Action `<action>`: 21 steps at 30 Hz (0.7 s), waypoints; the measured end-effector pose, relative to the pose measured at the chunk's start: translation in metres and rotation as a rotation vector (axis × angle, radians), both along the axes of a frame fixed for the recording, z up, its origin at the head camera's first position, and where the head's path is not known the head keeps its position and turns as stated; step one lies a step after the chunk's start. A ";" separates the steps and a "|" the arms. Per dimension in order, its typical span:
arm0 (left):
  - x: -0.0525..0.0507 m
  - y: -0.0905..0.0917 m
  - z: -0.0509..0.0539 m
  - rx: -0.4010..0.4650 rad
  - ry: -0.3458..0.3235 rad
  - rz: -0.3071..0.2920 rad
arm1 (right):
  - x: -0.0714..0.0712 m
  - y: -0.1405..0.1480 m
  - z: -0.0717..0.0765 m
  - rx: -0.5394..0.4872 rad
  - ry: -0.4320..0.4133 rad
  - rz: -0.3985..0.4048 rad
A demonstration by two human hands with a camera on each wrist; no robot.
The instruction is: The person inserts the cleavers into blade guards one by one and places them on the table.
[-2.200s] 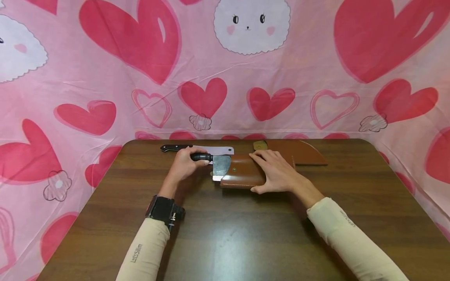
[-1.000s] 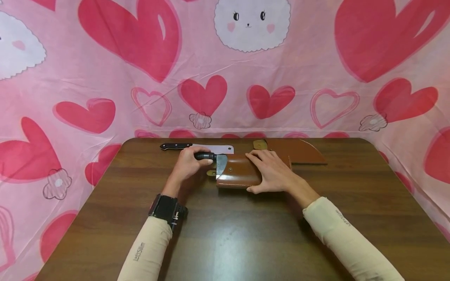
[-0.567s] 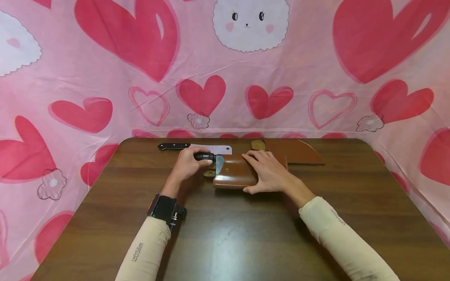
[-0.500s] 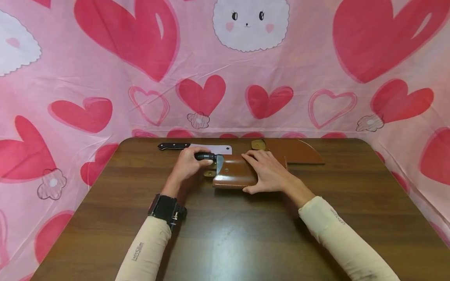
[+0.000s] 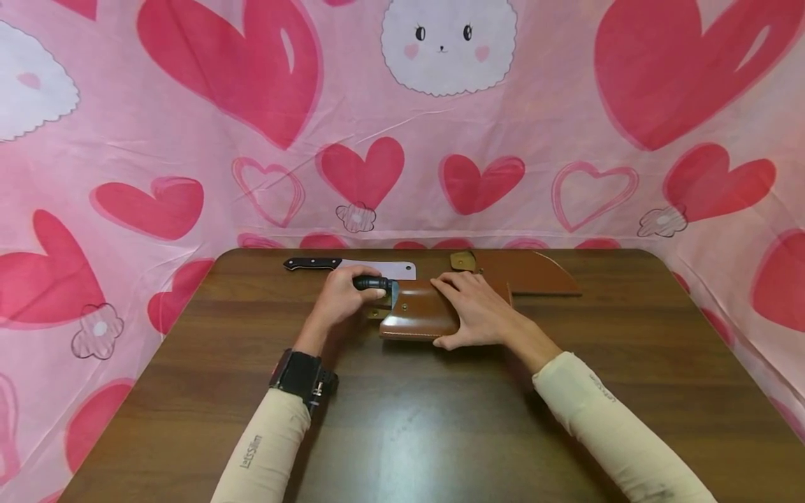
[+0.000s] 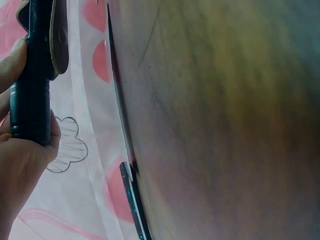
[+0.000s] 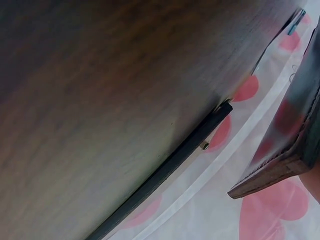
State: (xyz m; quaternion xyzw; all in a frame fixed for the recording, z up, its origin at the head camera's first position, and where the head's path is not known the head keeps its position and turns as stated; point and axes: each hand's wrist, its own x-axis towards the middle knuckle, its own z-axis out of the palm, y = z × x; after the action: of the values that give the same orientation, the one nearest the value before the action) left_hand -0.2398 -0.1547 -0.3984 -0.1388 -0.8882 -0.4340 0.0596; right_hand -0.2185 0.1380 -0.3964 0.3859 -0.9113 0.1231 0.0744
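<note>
Between the left fingers (image 5: pixel 363 270) sits the black knife handle (image 6: pixel 31 100).

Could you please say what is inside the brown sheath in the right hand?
A knife blade: a narrow strip shows at the mouth of the brown sheath, beside the black handle in the left hand. The sheath hides the rest.

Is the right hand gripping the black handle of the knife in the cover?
No, the left hand grips that handle, while the right hand holds the brown cover.
</note>
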 end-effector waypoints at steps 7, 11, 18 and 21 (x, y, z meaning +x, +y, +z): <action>0.000 0.002 0.000 0.015 0.016 -0.003 | -0.001 -0.002 0.000 -0.006 0.020 0.016; 0.000 0.004 0.000 0.022 0.017 -0.011 | -0.002 -0.003 -0.001 -0.001 0.009 0.021; -0.001 0.006 0.001 0.011 -0.008 -0.002 | -0.004 -0.005 0.000 0.005 0.005 0.025; -0.003 0.006 0.000 0.014 -0.016 0.001 | -0.005 -0.006 0.001 0.006 0.002 0.027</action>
State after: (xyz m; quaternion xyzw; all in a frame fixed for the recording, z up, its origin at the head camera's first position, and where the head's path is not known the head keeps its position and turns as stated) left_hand -0.2426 -0.1487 -0.3980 -0.1343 -0.8856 -0.4414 0.0536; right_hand -0.2233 0.1317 -0.3951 0.3983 -0.9063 0.1208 0.0727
